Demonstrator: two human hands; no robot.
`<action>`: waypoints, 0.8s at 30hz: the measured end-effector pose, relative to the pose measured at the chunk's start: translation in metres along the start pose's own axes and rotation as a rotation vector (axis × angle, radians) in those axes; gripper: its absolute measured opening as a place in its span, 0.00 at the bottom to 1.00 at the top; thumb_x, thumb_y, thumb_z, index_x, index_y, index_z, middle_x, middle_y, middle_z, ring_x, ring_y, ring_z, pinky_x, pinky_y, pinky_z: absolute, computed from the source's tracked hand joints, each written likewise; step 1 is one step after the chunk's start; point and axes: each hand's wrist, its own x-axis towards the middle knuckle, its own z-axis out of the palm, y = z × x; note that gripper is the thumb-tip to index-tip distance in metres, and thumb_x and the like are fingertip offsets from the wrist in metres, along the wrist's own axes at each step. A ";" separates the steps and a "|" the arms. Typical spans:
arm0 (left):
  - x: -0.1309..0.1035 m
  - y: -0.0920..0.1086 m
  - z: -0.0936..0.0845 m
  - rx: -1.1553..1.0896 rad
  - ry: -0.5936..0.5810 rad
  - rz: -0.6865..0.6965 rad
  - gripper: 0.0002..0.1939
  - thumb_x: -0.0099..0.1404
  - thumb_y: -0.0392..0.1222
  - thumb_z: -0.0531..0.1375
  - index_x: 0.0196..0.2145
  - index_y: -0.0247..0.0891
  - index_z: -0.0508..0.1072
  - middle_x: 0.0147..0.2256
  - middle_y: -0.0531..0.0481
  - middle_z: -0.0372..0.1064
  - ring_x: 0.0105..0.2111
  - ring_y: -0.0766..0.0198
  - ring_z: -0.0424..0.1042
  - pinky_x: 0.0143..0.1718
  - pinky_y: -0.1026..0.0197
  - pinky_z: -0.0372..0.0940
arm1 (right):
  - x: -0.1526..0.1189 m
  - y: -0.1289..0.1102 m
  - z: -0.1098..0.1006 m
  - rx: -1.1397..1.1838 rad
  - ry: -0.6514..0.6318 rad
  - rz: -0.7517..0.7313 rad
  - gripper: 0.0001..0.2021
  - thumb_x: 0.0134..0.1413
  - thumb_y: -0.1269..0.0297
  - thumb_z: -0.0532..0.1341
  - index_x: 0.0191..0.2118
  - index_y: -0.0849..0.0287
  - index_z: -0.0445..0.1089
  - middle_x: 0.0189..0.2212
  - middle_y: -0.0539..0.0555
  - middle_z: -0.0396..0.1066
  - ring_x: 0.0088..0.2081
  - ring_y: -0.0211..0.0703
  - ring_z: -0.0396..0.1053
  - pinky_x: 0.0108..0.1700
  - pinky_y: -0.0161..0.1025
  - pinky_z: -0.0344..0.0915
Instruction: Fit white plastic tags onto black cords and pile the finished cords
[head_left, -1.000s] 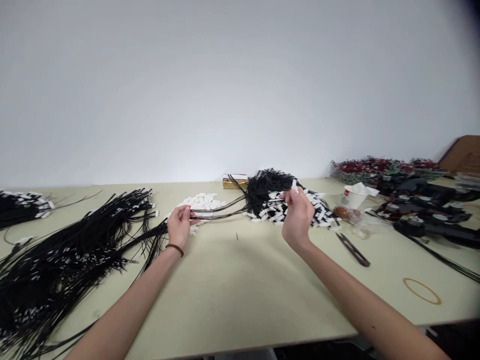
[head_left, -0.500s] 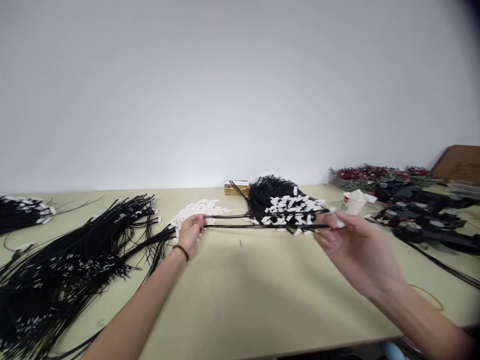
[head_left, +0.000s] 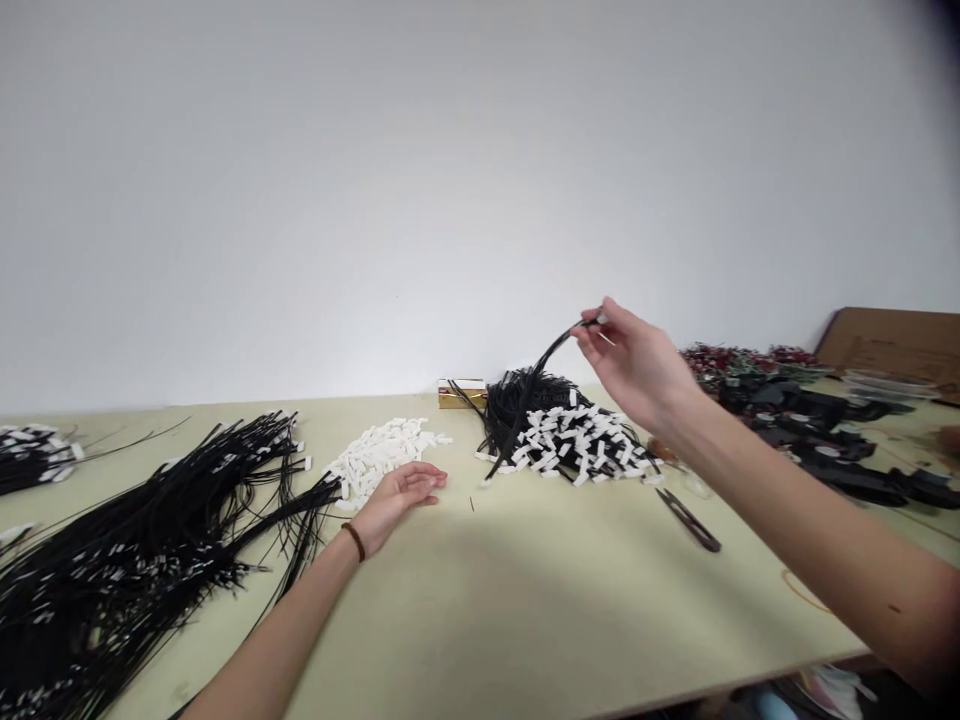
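Note:
My right hand (head_left: 626, 360) is raised above the back of the table and pinches one end of a black wire cable (head_left: 556, 348). The cable curves down to the left, its white-tipped lower end hanging in front of a heap of finished-looking black cables with white connectors (head_left: 577, 440). My left hand (head_left: 401, 500), a dark band round its wrist, rests low with fingers apart and nothing in them. It is beside a pile of loose white connectors (head_left: 379, 452). Left of that, a large bundle of black wires (head_left: 187, 510) spreads across the table.
Thread snips (head_left: 688, 520) lie right of the cable heap, on the table (head_left: 525, 610). A gold box (head_left: 460, 394) stands by the wall. Black parts (head_left: 840, 430), red and green wires (head_left: 742, 362) and cardboard (head_left: 892, 345) are at right. More connector-ended wires (head_left: 34, 455) lie far left.
The cable stretched level between both hands has left my left hand, whose fingers have opened. My right hand has moved up and left with it. The snips have come into sight.

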 end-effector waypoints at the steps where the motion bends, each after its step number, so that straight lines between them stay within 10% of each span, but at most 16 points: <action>1: 0.000 -0.001 0.000 0.009 -0.008 -0.003 0.16 0.52 0.47 0.62 0.36 0.34 0.69 0.43 0.39 0.69 0.45 0.58 0.67 0.44 0.56 0.62 | 0.012 0.006 0.002 -0.005 0.001 -0.059 0.08 0.51 0.63 0.59 0.25 0.61 0.65 0.28 0.50 0.64 0.30 0.31 0.65 0.40 0.32 0.67; 7: -0.001 -0.002 0.000 0.071 -0.069 -0.014 0.17 0.52 0.49 0.61 0.35 0.34 0.70 0.42 0.39 0.69 0.41 0.58 0.69 0.42 0.57 0.63 | 0.069 0.047 0.002 -0.186 0.029 -0.357 0.12 0.49 0.55 0.58 0.30 0.59 0.67 0.34 0.51 0.67 0.39 0.36 0.67 0.42 0.37 0.64; 10: -0.003 0.002 0.001 0.065 -0.089 -0.003 0.16 0.54 0.49 0.60 0.36 0.35 0.70 0.42 0.39 0.69 0.41 0.58 0.69 0.41 0.57 0.63 | 0.071 0.081 -0.016 -0.850 0.051 -0.427 0.18 0.54 0.50 0.49 0.33 0.60 0.67 0.36 0.54 0.69 0.39 0.38 0.66 0.40 0.38 0.63; 15: -0.004 0.006 0.002 0.057 -0.091 -0.005 0.16 0.54 0.49 0.59 0.36 0.35 0.70 0.43 0.39 0.69 0.41 0.58 0.69 0.42 0.57 0.62 | 0.036 0.141 -0.055 -1.159 -0.141 -0.380 0.12 0.43 0.59 0.61 0.18 0.61 0.66 0.21 0.54 0.68 0.32 0.45 0.67 0.39 0.42 0.63; 24: 0.004 -0.008 -0.003 0.098 0.080 -0.001 0.15 0.52 0.49 0.61 0.33 0.34 0.70 0.37 0.41 0.71 0.34 0.62 0.71 0.37 0.60 0.63 | -0.043 0.175 -0.050 -1.444 -0.480 -0.617 0.09 0.52 0.72 0.52 0.33 0.61 0.70 0.40 0.60 0.68 0.53 0.51 0.57 0.55 0.51 0.54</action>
